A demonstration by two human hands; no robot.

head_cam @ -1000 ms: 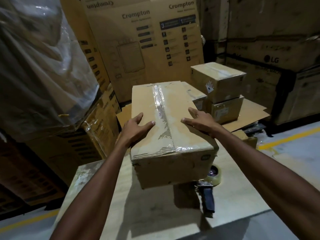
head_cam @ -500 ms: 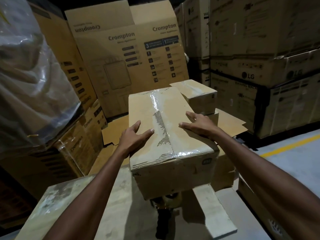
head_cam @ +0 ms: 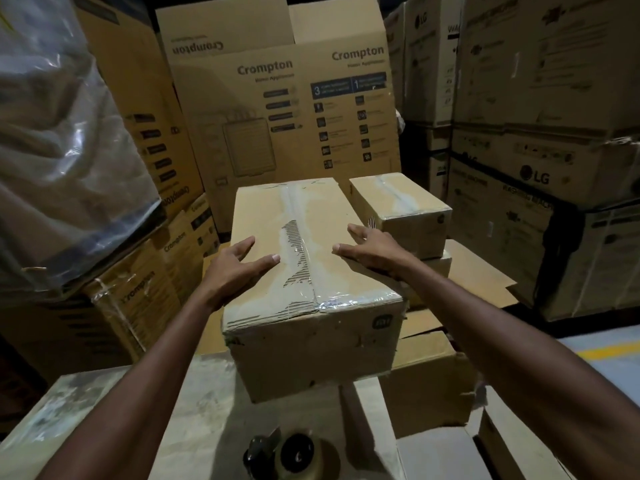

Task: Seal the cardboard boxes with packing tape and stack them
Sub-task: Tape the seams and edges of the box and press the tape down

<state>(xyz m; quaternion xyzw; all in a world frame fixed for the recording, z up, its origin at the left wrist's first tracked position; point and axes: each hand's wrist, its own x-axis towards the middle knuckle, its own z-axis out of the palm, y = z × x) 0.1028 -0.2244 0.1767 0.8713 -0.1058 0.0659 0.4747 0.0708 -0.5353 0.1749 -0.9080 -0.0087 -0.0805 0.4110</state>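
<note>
At frame centre, taped cardboard box [head_cam: 311, 271] is held up off the tabletop [head_cam: 194, 410], clear tape along its top seam. Left hand [head_cam: 235, 268] w/ fingers spread presses box's left top edge; right hand [head_cam: 374, 252] same on right edge, both grips wide, clamping box between them. Just right & behind: smaller sealed box [head_cam: 398, 209] atop a stack. Bottom centre: tape dispenser [head_cam: 287, 455] on tabletop. Behind, Crompton carton [head_cam: 294, 112]; upper right, LG cartons [head_cam: 536, 168].

Taped brown box [head_cam: 311, 271] held level beside stacked sealed boxes [head_cam: 398, 209].
</note>
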